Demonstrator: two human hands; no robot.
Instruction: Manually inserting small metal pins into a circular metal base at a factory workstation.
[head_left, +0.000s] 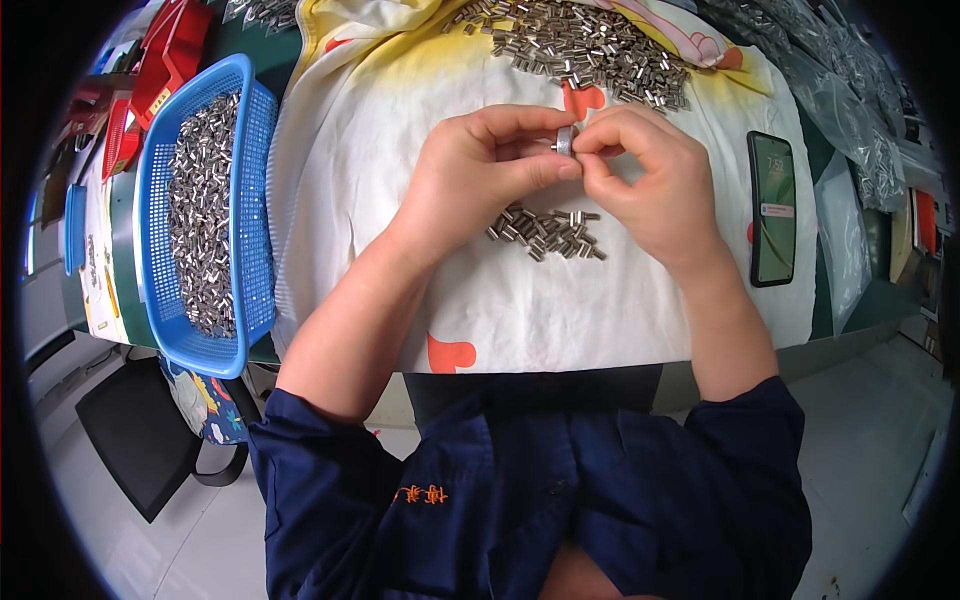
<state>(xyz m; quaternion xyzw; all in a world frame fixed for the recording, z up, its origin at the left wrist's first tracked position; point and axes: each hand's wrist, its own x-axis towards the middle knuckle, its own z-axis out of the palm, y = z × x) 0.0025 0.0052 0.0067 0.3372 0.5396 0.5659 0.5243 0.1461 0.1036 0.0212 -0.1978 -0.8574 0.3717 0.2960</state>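
The cloth (640, 310), white with yellow patches and red hearts, is spread over the green desk (885, 305). Above the upper middle of the cloth, the left hand (465, 170) pinches a small round metal piece (565, 140) between thumb and fingers (530, 118). The right hand (650, 165) meets the piece from its right side; its thumb and forefinger are drawn close together at the piece's edge, though whether they grip a second part there cannot be made out.

On the cloth, just below the hands, lies a small pile of short metal cylinders (545, 235). A much larger heap of similar cylinders (590, 50) covers the cloth's far edge. Near the cloth's right edge, a phone (772, 210) with a lit screen lies face up.

Just beside the cloth on its left stands a long blue basket (262, 200), its bottom covered with small metal parts (205, 210). Red trays (170, 65) sit beyond the cloth's far left corner, and clear plastic bags (865, 120) of metal parts lie off its far right corner. A black chair (140, 435) stands below and left of the cloth.
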